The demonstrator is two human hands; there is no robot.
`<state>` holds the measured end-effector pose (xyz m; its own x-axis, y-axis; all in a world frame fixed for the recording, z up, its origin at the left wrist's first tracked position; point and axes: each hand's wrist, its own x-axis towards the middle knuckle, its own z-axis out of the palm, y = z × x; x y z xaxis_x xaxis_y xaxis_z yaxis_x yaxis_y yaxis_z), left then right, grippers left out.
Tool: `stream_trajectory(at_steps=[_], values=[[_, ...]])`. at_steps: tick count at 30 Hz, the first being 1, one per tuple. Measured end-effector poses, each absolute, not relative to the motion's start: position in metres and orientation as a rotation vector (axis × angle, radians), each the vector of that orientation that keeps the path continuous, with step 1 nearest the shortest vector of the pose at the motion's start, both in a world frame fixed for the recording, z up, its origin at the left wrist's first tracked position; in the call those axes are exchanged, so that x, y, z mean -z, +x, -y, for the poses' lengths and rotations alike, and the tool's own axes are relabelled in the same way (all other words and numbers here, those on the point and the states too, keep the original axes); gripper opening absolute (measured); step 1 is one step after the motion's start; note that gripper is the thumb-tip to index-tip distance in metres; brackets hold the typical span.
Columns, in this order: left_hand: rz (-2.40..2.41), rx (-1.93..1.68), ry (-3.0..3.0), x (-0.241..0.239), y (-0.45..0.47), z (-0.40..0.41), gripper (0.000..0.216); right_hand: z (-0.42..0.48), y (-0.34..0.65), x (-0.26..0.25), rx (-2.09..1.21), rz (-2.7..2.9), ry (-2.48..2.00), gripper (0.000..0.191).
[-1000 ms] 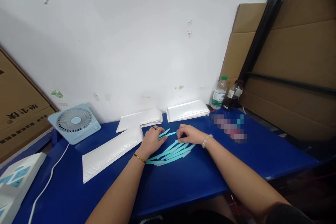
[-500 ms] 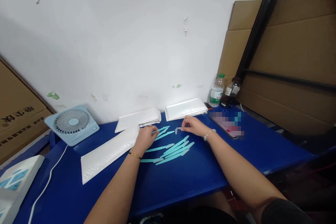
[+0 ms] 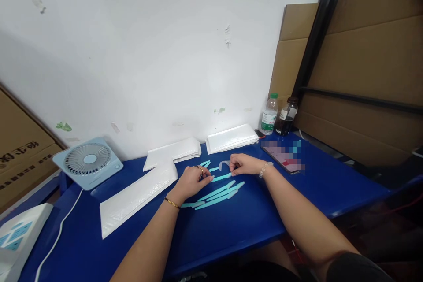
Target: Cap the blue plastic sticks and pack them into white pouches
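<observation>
Sticks (image 3: 214,202), slim and teal with paler ends, lie loosely side by side on the blue tabletop (image 3: 231,240), angled in much the same direction, which seems to leave each within easy reach of the fingers. Just beyond this group, 1 held stick (image 3: 220,178) spans the space between the 2 hands. The left hand (image 3: 194,181) has its grip closed in a pinch, thumb against forefinger, on the near-left end. The right hand (image 3: 243,165) pinches at the opposite end, its grip nearly shut around the tip. Holding both ends probably keeps so thin a piece steady and leaves its middle free.

A translucent piece (image 3: 224,164) sits right at the right hand's fingers; whether they also clasp it, I cannot tell. More teal pieces (image 3: 205,164) lie past the left hand, partly hidden.

White padded envelopes (image 3: 139,198) rest left of the hands, overlapping others, while a separate stack (image 3: 231,139) lies against the wall, seemingly out of the working area. A phone (image 3: 280,158) lies flat beyond the right wrist, and 2 bottles (image 3: 269,118) stand upright near the back corner.
</observation>
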<state>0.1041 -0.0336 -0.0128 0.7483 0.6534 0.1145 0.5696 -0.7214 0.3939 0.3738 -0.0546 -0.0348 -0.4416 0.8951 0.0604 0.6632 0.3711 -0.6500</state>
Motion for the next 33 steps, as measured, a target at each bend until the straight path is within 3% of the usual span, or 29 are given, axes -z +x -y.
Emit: stream_trajectory(at_steps=[11,14,19,25,33], values=[[-1.369,-0.504,2.628,0.010,0.079,0.010,0.028,0.047,0.381,0.032,-0.366,1.955,-1.461,0.005],[-1.267,-0.444,2.638,0.007,0.076,0.014,0.035,0.045,0.382,0.036,-0.347,1.954,-1.471,0.004],[-1.069,-0.187,2.711,0.010,0.085,0.025,0.017,0.052,0.371,0.033,-0.387,1.975,-1.437,0.010],[-1.091,-0.285,2.797,0.015,0.099,0.028,0.019,0.062,0.334,0.028,-0.352,2.233,-1.250,0.026],[-1.146,-0.467,2.834,0.015,0.099,0.024,0.022,0.054,0.330,0.031,-0.072,2.279,-1.324,0.017]])
